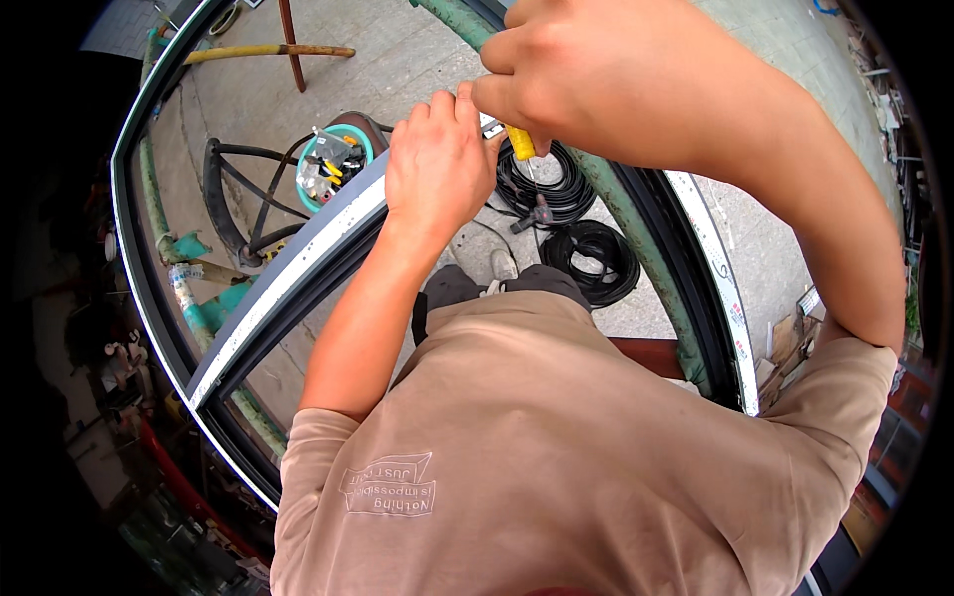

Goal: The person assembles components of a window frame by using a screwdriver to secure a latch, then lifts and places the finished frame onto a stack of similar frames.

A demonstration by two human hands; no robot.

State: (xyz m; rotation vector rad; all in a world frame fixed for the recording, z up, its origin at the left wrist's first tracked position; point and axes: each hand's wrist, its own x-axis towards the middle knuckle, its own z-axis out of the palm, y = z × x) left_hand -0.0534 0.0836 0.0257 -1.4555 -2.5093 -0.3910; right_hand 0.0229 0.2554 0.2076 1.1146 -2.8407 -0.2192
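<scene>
My left hand [437, 159] is closed over the middle bar [308, 248] of a dark metal window frame, whose face carries a white strip. Close beside it, my right hand [561, 79] is closed around a yellow-handled tool [520, 142] at the bar's far end. Only part of the handle shows below the fingers, so its exact kind is hidden. The frame's right side [715, 268] bears white film with printed marks, and its left side [124, 189] curves away at the far left.
Green-wrapped pipes [636, 238] run beneath the frame. A turquoise bucket [369, 149] of small parts and tools stands beyond the bar. Black cable coils [611, 288] lie on the concrete floor near my feet. A yellow pole [268, 51] and a black tubular frame [221, 199] are at the left.
</scene>
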